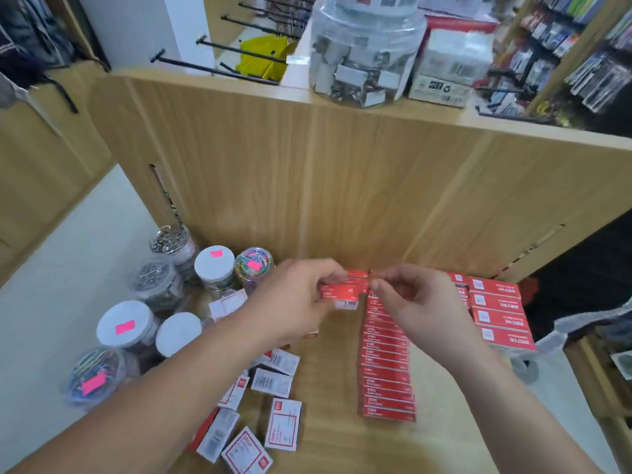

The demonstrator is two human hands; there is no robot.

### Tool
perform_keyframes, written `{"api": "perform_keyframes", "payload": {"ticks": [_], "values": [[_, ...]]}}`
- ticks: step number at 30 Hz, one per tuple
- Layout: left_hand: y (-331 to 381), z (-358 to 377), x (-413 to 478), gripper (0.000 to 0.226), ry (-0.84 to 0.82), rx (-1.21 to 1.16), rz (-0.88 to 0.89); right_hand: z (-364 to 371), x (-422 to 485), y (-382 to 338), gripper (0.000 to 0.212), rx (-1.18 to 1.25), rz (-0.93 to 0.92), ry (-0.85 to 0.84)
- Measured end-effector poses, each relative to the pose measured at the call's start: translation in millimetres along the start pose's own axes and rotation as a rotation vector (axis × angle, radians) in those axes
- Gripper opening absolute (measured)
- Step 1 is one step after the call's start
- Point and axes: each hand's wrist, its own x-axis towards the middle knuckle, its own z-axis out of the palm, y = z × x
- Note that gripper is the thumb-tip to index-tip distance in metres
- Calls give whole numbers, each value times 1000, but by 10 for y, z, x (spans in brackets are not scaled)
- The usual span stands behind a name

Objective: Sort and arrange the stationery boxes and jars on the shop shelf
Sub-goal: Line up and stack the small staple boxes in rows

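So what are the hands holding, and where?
A small red box. The left hand grips its left end; the right hand seems to pinch its right end between thumb and fingertip.

I have a single view, head-worn and wide-angle. It faces forward and steeply down onto the lower shelf [328,388], close in. Both forearms enter from the bottom edge. The left hand [297,295] and right hand [413,299] hold a red box [345,292] near frame centre. The upper shelf [239,94] bows across the top of the frame.
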Motion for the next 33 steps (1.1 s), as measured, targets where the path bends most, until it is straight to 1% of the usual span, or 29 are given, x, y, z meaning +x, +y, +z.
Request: {"api": "perform_keyframes", "payload": {"ticks": [1, 3, 6, 8, 10, 12, 14, 16, 18, 21, 25, 31, 33], "values": [[-18, 47, 64, 30, 24, 149, 3, -52, 38, 24, 12, -55, -28, 36], [-73, 184, 167, 32, 32, 273, 1, -140, 92, 76, 16, -48, -54, 57], [-143, 419, 194, 30, -17, 301, 45, -168, 111, 172, 15, -20, -68, -10], [-181, 521, 168, 24, 26, 223, 62, -165, 99, 231, 15, -6, -89, -48], [-215, 558, 157, 23, 92, 206, 54, -166, 73, 291, 15, -11, -115, -32], [-258, 553, 165, 27, 137, 330, 27, -155, 19, 326, 16, -26, -139, 4], [-243, 513, 188, 30, 143, 479, 17, -147, -24, 347, 14, -23, -145, 31], [-199, 493, 197, 32, 150, 544, 34, -137, -39, 357, 13, -22, -146, 48], [-160, 514, 208, 38, 107, 590, 17, -125, -29, 358, 12, -20, -147, 43], [-135, 551, 216, 40, 58, 596, -22, -127, -1, 394, 11, -43, -136, 38], [-139, 573, 224, 39, 67, 580, -14, -151, 10, 432, 11, -49, -137, 62], [-197, 608, 240, 40, 77, 545, 9, -55, 5, 446, 11, -38, -128, 35], [-182, 590, 244, 37, 49, 548, 12, -19, 6, 443, 10, -49, -130, 11]]}}
